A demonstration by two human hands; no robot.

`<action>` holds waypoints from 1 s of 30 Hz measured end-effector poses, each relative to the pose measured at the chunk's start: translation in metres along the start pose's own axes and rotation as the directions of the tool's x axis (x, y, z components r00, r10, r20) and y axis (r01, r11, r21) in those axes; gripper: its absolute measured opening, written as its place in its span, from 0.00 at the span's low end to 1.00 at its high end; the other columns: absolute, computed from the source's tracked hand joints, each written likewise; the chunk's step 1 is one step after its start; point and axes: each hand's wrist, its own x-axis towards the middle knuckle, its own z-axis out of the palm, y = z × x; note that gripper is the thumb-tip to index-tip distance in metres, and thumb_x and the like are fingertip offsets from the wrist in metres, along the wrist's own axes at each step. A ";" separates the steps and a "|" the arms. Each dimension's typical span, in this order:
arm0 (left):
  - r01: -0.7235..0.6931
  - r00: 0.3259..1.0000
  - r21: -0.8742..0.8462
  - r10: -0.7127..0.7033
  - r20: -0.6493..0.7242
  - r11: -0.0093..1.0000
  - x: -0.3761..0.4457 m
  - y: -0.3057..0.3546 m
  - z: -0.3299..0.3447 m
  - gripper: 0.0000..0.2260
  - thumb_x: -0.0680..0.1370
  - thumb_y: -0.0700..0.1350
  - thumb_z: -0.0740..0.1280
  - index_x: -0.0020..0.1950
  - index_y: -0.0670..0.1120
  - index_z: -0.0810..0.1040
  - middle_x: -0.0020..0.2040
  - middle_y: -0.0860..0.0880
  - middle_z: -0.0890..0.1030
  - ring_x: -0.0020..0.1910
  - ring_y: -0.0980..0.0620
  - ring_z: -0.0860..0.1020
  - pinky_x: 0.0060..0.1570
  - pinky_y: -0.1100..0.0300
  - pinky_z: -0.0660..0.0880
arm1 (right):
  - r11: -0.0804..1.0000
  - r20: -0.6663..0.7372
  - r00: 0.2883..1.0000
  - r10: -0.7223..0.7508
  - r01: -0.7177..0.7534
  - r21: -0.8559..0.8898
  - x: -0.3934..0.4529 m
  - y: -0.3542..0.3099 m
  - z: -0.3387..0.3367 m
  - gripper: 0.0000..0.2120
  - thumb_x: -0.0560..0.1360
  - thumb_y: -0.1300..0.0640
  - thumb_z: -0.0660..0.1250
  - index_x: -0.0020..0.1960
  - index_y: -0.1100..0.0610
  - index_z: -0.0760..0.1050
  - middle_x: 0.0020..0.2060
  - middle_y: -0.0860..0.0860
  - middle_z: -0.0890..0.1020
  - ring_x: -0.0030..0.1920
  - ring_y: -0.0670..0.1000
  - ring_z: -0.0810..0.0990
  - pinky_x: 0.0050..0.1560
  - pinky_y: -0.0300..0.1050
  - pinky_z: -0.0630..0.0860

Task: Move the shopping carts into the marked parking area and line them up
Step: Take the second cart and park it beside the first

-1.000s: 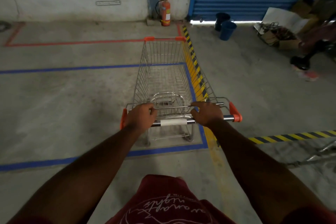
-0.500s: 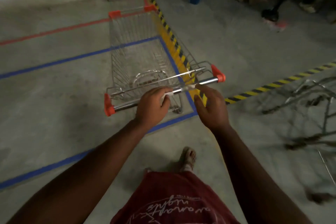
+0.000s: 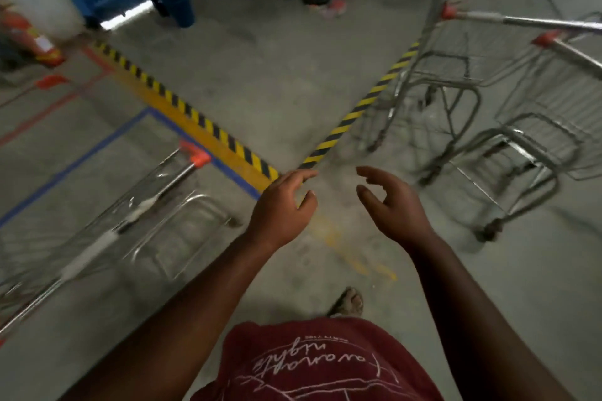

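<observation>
Two hands, left hand and right hand, centre frame, each grip wide, holding nothing. Parked cart, lower left, inside blue floor lines. Loose carts, upper right. Step: between carts. Next: grasp a loose cart's handle.

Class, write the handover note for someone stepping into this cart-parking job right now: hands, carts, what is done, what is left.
Left hand: open, holding nothing, over bare floor.
Right hand: open, holding nothing.
Parked cart: at the left, inside the blue line, next to the yellow-black strip; no hand on it.
Loose carts: at the right, beyond the thinner striped tape, not lined up; the view is blurred, so their count is unclear.
Done: one cart stands in the marked bay.
Left: fetch the carts on the right, roll them into the bay, line them up with the parked one.
</observation>
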 end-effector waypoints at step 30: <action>-0.441 0.644 -0.259 0.504 0.576 0.859 0.394 0.371 0.474 0.26 0.75 0.52 0.76 0.72 0.51 0.75 0.68 0.53 0.79 0.67 0.56 0.76 0.68 0.55 0.73 | 0.941 -0.551 0.767 0.328 -0.317 0.118 0.148 0.305 -0.418 0.22 0.79 0.50 0.70 0.73 0.47 0.76 0.66 0.43 0.82 0.68 0.42 0.78 0.69 0.50 0.75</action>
